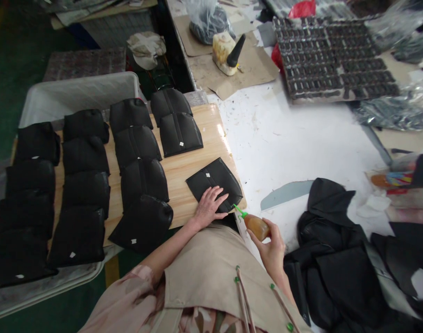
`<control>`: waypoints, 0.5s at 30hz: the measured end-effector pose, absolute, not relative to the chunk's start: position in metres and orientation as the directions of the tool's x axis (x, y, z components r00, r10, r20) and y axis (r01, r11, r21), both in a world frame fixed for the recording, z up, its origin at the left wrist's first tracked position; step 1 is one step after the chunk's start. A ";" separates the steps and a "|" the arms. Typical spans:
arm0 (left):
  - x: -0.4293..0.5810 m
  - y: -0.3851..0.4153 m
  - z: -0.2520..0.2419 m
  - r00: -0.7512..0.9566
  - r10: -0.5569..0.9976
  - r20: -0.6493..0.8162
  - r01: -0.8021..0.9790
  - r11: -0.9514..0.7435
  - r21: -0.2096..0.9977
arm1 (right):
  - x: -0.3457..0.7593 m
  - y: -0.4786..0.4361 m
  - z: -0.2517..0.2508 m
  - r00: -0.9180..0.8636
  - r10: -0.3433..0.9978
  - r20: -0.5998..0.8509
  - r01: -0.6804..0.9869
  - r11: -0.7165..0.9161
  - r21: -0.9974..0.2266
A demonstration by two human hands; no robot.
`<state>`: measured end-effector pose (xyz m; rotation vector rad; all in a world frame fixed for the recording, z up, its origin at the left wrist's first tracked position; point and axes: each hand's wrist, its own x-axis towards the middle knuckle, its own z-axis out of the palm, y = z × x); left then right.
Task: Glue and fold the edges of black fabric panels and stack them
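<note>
A black sewn piece (216, 178) with a small white tag lies on the right end of the wooden board (183, 173). My left hand (210, 206) rests on its near edge, fingers spread over the black material. In my right hand (272, 245) is a squeeze bottle (257, 226) of amber liquid with a green nozzle. The nozzle tip is at the near right corner of the piece; whether it touches, I cannot tell. More black pieces (144, 178) lie overlapping in rows on the board to the left, some with white tags.
Under the board stands a white plastic bin (83, 92). Loose black pieces (343, 263) are heaped at my right on the white table (295, 134). Farther back are a stained container (222, 51) with a black cone and a tray of small dark parts (336, 60).
</note>
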<state>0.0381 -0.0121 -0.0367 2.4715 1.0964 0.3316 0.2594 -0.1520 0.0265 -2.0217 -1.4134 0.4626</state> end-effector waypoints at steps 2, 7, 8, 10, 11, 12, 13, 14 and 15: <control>0.039 -0.010 -0.037 0.661 0.749 0.046 0.652 -0.603 0.459 | 0.261 -0.150 0.025 0.372 0.926 0.069 0.714 -0.237 -0.658; 0.049 0.000 -0.036 0.658 0.752 0.043 0.655 -0.600 0.460 | 0.265 -0.143 0.021 0.400 0.914 0.064 0.697 -0.258 -0.669; 0.051 0.002 -0.035 0.656 0.754 0.043 0.657 -0.598 0.459 | 0.266 -0.142 0.021 0.406 0.912 0.065 0.693 -0.260 -0.672; 0.054 0.004 -0.035 0.653 0.756 0.043 0.658 -0.594 0.463 | 0.265 -0.141 0.022 0.396 0.916 0.061 0.691 -0.253 -0.677; 0.055 0.004 -0.035 0.652 0.757 0.044 0.657 -0.592 0.467 | 0.265 -0.141 0.023 0.383 0.922 0.055 0.692 -0.247 -0.679; 0.056 0.005 -0.035 0.652 0.757 0.043 0.655 -0.590 0.472 | 0.264 -0.141 0.024 0.370 0.928 0.048 0.693 -0.241 -0.680; 0.056 0.005 -0.034 0.653 0.757 0.040 0.651 -0.587 0.480 | 0.263 -0.142 0.025 0.359 0.932 0.042 0.694 -0.237 -0.680; 0.055 0.005 -0.034 0.656 0.754 0.032 0.647 -0.583 0.491 | 0.262 -0.142 0.025 0.356 0.934 0.037 0.695 -0.238 -0.679; 0.053 0.006 -0.032 0.661 0.750 0.022 0.639 -0.579 0.507 | 0.262 -0.143 0.026 0.358 0.933 0.037 0.695 -0.239 -0.678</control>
